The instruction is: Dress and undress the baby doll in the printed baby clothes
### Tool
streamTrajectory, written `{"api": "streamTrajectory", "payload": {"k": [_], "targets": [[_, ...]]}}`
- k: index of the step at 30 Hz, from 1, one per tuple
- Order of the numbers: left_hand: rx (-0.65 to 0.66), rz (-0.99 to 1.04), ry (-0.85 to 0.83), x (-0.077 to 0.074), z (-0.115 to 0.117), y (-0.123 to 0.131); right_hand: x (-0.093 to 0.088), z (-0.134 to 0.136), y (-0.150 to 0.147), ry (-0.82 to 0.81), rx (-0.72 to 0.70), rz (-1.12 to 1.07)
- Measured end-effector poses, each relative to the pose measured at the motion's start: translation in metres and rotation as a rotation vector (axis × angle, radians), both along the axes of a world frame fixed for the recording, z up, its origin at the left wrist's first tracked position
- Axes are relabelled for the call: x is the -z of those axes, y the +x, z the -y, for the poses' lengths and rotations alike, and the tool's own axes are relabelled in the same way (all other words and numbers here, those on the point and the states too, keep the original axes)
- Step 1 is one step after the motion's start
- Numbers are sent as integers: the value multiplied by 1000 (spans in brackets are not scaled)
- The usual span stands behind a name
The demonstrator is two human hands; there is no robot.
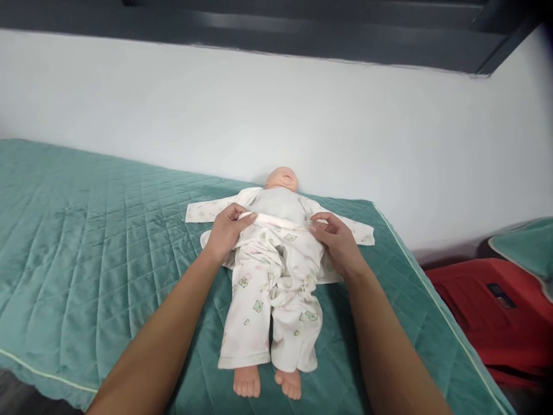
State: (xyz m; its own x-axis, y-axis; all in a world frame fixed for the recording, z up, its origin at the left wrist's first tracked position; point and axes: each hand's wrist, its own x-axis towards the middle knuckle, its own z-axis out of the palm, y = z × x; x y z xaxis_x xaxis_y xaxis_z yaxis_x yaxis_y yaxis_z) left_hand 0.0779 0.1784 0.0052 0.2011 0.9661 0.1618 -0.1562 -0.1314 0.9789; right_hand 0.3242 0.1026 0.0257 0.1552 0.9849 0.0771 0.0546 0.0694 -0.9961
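Observation:
A baby doll lies on its back, head toward the wall and bare feet toward me. White printed pants cover its legs up to the waist. Pinched at the waistband's left side is the fabric in my left hand; my right hand grips the same waistband at the right. Under the doll a matching long-sleeved top is spread open, sleeves out to both sides, leaving the pale torso uncovered.
A green quilted cover spreads beneath the doll. Behind it rises a white wall, with a dark beam above. Beyond the cover's right edge sits a red case-like object, partly under green fabric.

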Motion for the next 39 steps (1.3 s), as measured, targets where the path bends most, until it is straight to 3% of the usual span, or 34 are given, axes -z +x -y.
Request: {"api": "streamTrajectory", "payload": {"k": [5, 9, 12, 19, 24, 26, 30, 33, 36, 39], "targets": [[49, -117, -78, 8, -6, -7, 8, -4, -3, 31, 15, 63], [258, -325, -47, 3, -9, -23, 7, 1, 7, -51, -14, 290], [390, -412, -58, -5, -8, -35, 3, 8, 16, -156, -113, 399], [594, -354, -142, -11, -6, -43, -4, 22, 19, -194, -278, 364], [495, -353, -105, -4, -9, -39, -3, 21, 15, -208, -305, 326], [396, -361, -77, 1, -11, -35, 2, 16, 14, -234, -206, 439], [118, -386, -62, 11, -14, -26, 17, 2, 11, -257, 148, 723], [-10, -533, 44, 17, -16, -20, 25, -5, 8, -258, 231, 834], [37, -709, 186, 12, -17, -16, 26, -6, 8, -223, 144, 857], [184, -882, 207, -6, -20, -15, 23, -4, 9, -180, 17, 708]]}}
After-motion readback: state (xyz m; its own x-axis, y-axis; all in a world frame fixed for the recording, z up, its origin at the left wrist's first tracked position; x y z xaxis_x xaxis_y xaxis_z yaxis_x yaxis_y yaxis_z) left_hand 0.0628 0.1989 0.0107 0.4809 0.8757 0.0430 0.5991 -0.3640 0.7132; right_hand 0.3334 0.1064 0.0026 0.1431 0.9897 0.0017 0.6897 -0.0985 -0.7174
